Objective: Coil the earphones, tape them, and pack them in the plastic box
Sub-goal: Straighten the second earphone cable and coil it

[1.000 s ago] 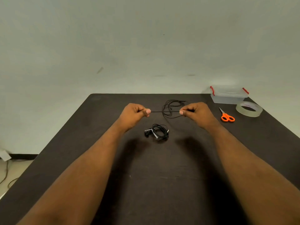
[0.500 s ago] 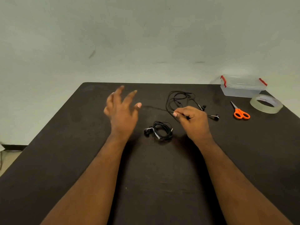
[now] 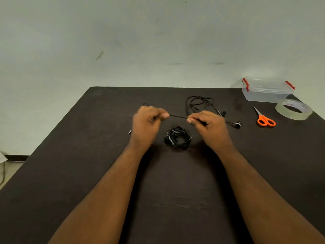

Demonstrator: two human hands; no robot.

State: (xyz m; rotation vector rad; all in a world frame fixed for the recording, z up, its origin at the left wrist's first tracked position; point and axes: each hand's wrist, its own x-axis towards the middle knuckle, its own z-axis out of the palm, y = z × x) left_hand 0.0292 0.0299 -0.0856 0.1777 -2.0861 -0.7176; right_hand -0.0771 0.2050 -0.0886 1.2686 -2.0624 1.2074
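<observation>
Holding a short stretch of thin black earphone cable (image 3: 178, 117) taut above the dark table (image 3: 73, 155) between both hands.

The left hand (image 3: 146, 123) is curled and pinches the cable at thumb and forefinger; the right hand (image 3: 208, 125) pinches it the same way, just beside the loose tangle of that cable, which lies on the table behind the right hand with its two earbuds (image 3: 238, 123) to the right. A second, coiled set of black earphones (image 3: 178, 138) rests on the table between and below the hands. At the far right corner stands the closed clear plastic box with red latches (image 3: 267, 91); near it lie the roll of clear tape (image 3: 293, 111) and the orange-handled scissors (image 3: 264, 118).
</observation>
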